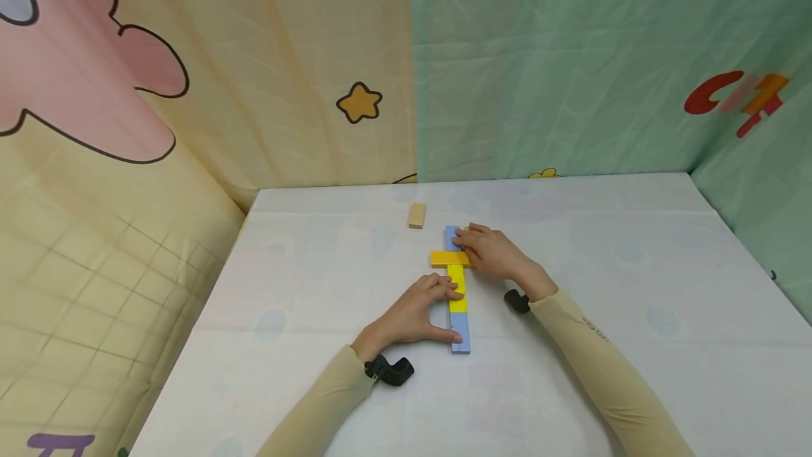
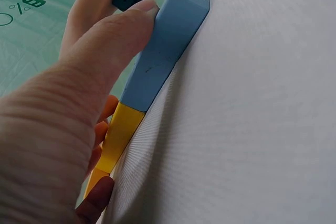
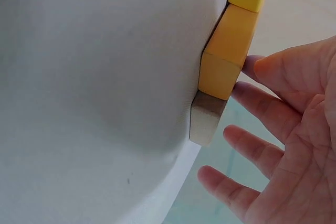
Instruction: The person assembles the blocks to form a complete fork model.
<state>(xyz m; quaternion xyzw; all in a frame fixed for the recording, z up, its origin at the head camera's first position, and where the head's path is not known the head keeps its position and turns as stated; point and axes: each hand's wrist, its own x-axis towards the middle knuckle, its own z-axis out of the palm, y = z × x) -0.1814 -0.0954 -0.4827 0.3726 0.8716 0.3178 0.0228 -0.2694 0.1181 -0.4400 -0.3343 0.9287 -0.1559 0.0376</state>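
Wooden blocks form a cross shape on the table. My left hand (image 1: 415, 309) spans its near part, fingers over the yellow block (image 1: 457, 303) and thumb resting on the near blue block (image 1: 460, 326). In the left wrist view, the thumb (image 2: 123, 32) lies along the side of that blue block (image 2: 165, 40). An orange block (image 1: 447, 259) lies crosswise beyond the yellow one. The right hand (image 1: 497, 252) has its fingers at the far blue block (image 1: 452, 235) and over the orange block's right end. Its fingers look nearly straight in the right wrist view, touching the orange block (image 3: 226, 53).
A plain wooden block (image 1: 416, 216) lies apart, behind and to the left of the cross. The white cloth-covered table (image 1: 317, 252) stands against a patterned curtain (image 1: 539, 55) at the back. Dark wrist cameras (image 1: 395, 371) hang under both wrists.
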